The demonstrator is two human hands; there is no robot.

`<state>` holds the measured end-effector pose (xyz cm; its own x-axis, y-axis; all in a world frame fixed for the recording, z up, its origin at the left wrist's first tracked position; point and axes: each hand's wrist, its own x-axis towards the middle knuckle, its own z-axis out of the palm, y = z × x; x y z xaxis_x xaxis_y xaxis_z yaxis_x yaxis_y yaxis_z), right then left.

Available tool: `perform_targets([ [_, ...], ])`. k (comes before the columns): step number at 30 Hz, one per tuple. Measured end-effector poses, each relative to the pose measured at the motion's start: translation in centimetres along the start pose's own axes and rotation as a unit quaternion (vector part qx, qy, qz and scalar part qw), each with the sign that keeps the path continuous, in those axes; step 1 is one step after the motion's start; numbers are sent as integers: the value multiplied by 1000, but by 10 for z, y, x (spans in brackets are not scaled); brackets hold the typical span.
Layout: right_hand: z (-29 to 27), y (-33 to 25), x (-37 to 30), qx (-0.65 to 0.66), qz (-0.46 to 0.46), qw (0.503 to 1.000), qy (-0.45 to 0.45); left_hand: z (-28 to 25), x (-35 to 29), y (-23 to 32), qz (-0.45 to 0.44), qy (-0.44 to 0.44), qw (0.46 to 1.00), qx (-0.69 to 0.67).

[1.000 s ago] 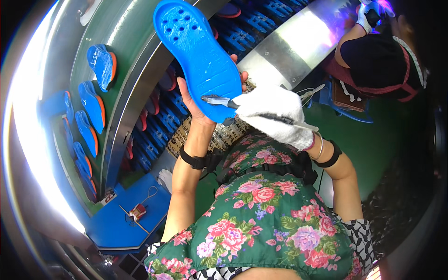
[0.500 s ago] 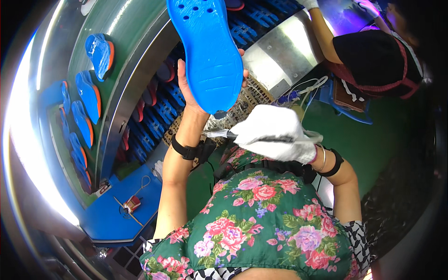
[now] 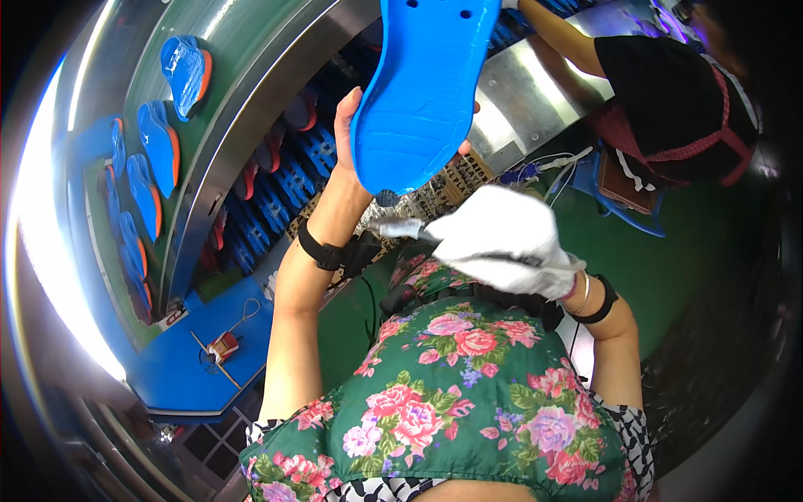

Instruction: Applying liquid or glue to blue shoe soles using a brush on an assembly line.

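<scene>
A blue shoe sole (image 3: 418, 100), with small round holes toward its far end, stands raised in front of me. My bare left hand (image 3: 346, 134) grips it from behind, thumb at the left edge and fingertips showing at the right. My right hand (image 3: 498, 243), in a white glove, is closed around a slim tool (image 3: 400, 227) with a dark handle and a silvery, blurred tip. That tip points left, just below the heel end of the sole and apart from it. Whether it is a blade or a brush I cannot tell.
Several blue soles with orange edges (image 3: 159, 146) lie on the green conveyor (image 3: 242, 50) at left. Below it is a blue tabletop (image 3: 180, 368) bearing a small red item with a stick (image 3: 222, 347). A co-worker (image 3: 669, 109) sits at far right by a blue stool (image 3: 602, 192).
My left hand has shifted the sole to the right and tilted it. The tool in my right hand has moved slightly right. The soles on the conveyor have shifted in view.
</scene>
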<state>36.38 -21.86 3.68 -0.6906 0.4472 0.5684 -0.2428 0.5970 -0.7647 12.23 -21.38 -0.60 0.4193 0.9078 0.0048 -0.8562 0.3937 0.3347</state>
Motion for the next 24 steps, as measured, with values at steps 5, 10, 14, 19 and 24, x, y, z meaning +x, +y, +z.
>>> perform_targets([
  [5, 4, 9, 5, -99, -44, 994, 15, 19, 1, 1, 5, 102, 993, 66],
  [10, 4, 11, 7, 50, 50, 996, 61, -7, -2, 6, -14, 4, 1000, -3],
  [14, 7, 13, 6, 124, 157, 979, 46, -13, -2, 1, 3, 7, 999, -53],
  [19, -21, 21, 23, 70, 122, 984, 108, -7, -11, -10, -2, -12, 987, -159],
  [24, -70, 43, 59, -160, 8, 979, 129, -9, -15, -36, -19, 94, 990, -107],
])
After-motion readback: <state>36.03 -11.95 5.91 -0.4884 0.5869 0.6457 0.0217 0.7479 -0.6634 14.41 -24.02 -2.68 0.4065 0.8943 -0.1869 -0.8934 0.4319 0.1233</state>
